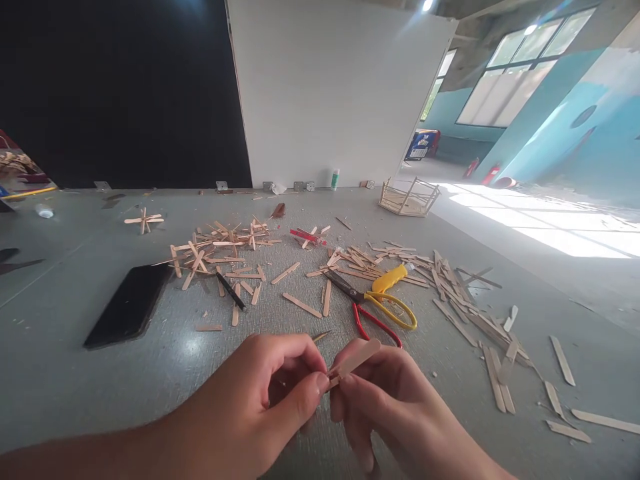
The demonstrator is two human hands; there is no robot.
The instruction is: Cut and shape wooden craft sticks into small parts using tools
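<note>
My left hand and my right hand meet low in the middle of the view, both pinched on a short wooden craft stick piece. The stick slants up to the right between their fingertips. A thin pointed sliver pokes out just above my left fingers. Scissors with one yellow and one red loop lie shut on the grey floor just beyond my hands.
Loose craft sticks are scattered across the floor, with small crossed stick pieces at the left. A black phone lies left, a black pen beside it. A stick basket frame and a glue bottle stand by the white board.
</note>
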